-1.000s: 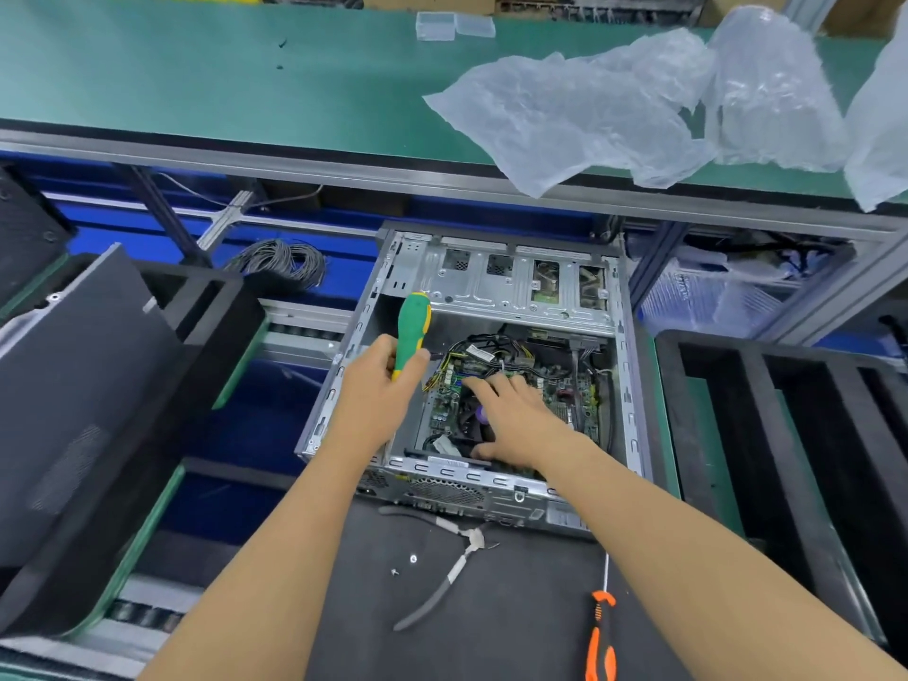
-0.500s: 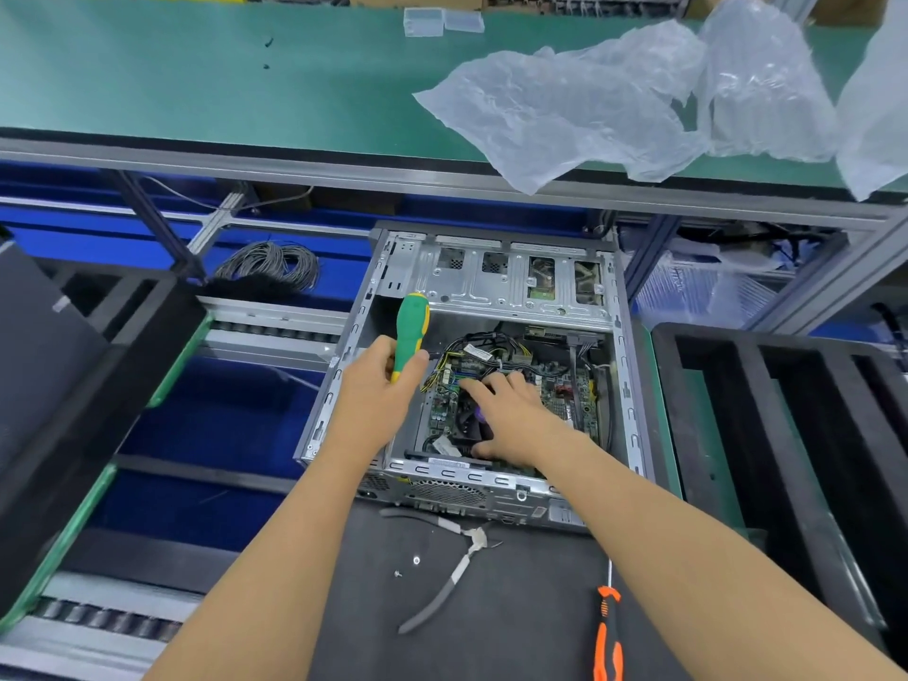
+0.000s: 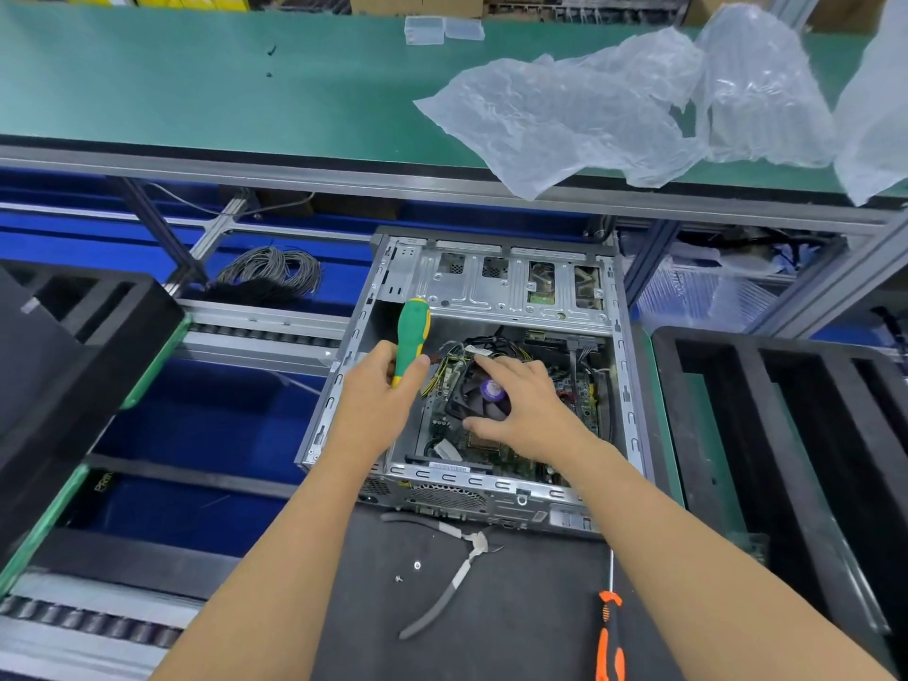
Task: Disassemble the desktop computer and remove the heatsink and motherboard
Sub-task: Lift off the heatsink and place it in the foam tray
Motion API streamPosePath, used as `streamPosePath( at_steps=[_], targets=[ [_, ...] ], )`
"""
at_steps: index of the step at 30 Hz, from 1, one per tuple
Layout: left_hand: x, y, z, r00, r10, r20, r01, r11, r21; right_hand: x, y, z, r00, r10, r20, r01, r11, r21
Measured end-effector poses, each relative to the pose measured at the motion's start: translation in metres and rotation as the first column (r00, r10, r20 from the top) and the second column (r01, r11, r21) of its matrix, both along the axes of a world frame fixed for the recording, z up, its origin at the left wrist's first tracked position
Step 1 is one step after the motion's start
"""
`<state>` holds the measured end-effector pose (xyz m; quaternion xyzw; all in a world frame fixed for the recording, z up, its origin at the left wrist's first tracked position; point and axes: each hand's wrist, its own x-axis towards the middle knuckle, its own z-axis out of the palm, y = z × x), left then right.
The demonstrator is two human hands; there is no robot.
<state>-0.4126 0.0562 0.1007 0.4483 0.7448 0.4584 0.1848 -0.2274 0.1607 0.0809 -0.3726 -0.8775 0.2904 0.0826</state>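
Right hand (image 3: 528, 407) has lifted since a second ago: then it lay flat over the fan, now fingers are spread and arched, thumb and forefinger reaching round the heatsink fan (image 3: 484, 398), whose purple hub label shows between them. Grip on the fan housing likely but not certain; fingertips partly hide the contact.

Left hand (image 3: 381, 390) unchanged, wrapped round the green screwdriver (image 3: 411, 339), handle upright at the open computer case (image 3: 496, 366), just inside its left wall.

Case lies on its side, open face up. Motherboard (image 3: 496, 449) sits on the case floor beneath the fan; cables crowd the far side of the fan. Drive cage fills the far end of the case.

Near edge of case: pliers (image 3: 452, 572) and an orange screwdriver (image 3: 609, 636) on the dark mat (image 3: 516, 631), two small screws (image 3: 416, 565) beside the pliers. Black foam trays (image 3: 786, 435) flank the case.
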Motion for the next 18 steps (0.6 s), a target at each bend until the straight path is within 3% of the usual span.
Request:
streamPosePath(
  at_steps=[3,6,11,15,18],
  targets=[
    [0.0,0.001,0.0,1.0,-0.001,0.006,0.001,1.0,-0.002,0.011,0.001,0.011,0.977,-0.141,-0.161,0.113,0.979,-0.168],
    [0.0,0.001,-0.001,1.0,0.011,0.014,-0.011,1.0,-0.003,0.023,0.0,0.024,0.891,-0.323,-0.319,0.162,0.883,-0.441],
    [0.002,0.005,0.0,0.994,-0.004,-0.106,-0.006,0.996,-0.088,0.051,-0.01,0.04,0.731,-0.54,-0.419,0.148,0.723,-0.675],
    [0.005,0.006,0.003,0.995,-0.01,-0.103,-0.001,0.995,-0.102,0.081,-0.017,0.047,0.483,-0.75,-0.451,-0.034,0.499,-0.866],
    [0.007,0.005,0.004,0.997,-0.003,-0.071,-0.004,0.995,-0.096,0.107,-0.024,0.056,0.324,-0.817,-0.477,-0.186,0.44,-0.879]
  ],
)
